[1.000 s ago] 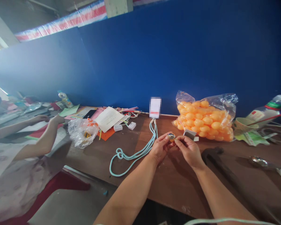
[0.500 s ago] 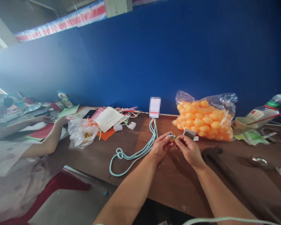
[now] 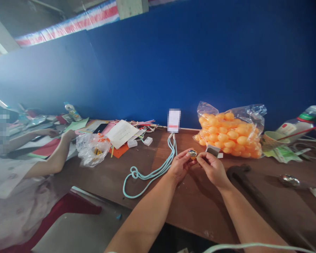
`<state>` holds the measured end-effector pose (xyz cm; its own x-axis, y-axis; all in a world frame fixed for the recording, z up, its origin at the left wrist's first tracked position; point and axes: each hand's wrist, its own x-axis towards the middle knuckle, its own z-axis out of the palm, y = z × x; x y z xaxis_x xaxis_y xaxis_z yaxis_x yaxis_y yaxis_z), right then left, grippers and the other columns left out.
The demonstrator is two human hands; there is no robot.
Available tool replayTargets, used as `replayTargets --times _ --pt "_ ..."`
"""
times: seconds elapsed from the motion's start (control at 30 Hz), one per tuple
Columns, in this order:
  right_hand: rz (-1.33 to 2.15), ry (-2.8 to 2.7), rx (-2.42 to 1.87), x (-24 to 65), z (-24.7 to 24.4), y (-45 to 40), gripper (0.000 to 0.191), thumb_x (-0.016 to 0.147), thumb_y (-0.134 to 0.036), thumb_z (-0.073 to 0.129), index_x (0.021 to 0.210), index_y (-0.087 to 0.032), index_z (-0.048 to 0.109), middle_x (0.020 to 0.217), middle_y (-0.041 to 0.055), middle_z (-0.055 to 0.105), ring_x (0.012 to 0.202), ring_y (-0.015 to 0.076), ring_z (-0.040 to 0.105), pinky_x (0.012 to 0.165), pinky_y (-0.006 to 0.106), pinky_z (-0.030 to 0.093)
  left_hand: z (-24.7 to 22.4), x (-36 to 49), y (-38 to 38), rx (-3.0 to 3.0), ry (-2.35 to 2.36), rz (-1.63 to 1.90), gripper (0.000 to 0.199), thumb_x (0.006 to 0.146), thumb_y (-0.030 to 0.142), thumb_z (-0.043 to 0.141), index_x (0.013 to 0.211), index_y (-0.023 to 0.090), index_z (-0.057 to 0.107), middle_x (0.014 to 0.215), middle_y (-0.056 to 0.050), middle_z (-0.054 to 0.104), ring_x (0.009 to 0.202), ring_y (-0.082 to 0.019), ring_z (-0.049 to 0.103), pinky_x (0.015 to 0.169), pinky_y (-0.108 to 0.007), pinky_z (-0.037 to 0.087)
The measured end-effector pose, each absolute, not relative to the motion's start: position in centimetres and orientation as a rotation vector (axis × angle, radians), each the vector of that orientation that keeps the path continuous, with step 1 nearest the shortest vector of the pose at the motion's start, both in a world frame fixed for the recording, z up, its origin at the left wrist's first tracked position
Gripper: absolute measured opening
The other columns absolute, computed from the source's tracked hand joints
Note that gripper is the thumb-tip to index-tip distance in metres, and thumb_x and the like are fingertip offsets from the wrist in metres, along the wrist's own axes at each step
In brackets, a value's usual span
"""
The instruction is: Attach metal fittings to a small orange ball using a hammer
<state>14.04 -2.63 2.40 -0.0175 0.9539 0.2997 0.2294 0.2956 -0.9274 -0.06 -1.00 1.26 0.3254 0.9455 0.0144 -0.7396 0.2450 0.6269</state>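
Note:
Between the fingers of my left hand (image 3: pixel 179 166) is a small shiny gold-and-silver rounded piece (image 3: pixel 192 154). My right hand (image 3: pixel 212 168) meets it from the right, thumb and fingertips pinched together at its edge; whatever those fingertips hold is too small to make out. Just behind my right hand a dark grey square piece (image 3: pixel 213 150) lies on the brown table (image 3: pixel 189 211). A clear bag of orange balls (image 3: pixel 230 135) stands beyond my hands. To their left, a light blue cord (image 3: pixel 147 175) runs to a blurred white card (image 3: pixel 174 120) against the blue partition.
At the right are a cone-like cup (image 3: pixel 275 138), a clear jar (image 3: pixel 312 116) and a shiny metal object (image 3: pixel 290 180). Further left lie a crumpled plastic bag (image 3: pixel 93 149), papers (image 3: pixel 123 133) and small white boxes (image 3: pixel 147 141). A person's arms (image 3: pixel 51 161) rest at far left.
My hands and the small piece stay nearly where they were. At far left, the other person's hand and head have shifted slightly.

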Motion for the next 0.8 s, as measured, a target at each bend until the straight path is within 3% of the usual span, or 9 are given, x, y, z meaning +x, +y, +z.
replayTargets --times 0.8 --pt "0.85 -1.487 -1.16 14.04 2.98 -2.89 0.027 0.076 -0.048 0.062 0.078 -0.021 0.061 0.067 0.0031 0.062 0.066 0.0184 0.057 0.057 0.028 0.046 1.4 -0.17 -1.07 0.597 0.424 1.18 0.03 0.074 0.021 0.068 0.103 0.013 0.067 0.102 -0.01 0.067 0.089 -0.016 0.062 0.083 -0.028 0.045"
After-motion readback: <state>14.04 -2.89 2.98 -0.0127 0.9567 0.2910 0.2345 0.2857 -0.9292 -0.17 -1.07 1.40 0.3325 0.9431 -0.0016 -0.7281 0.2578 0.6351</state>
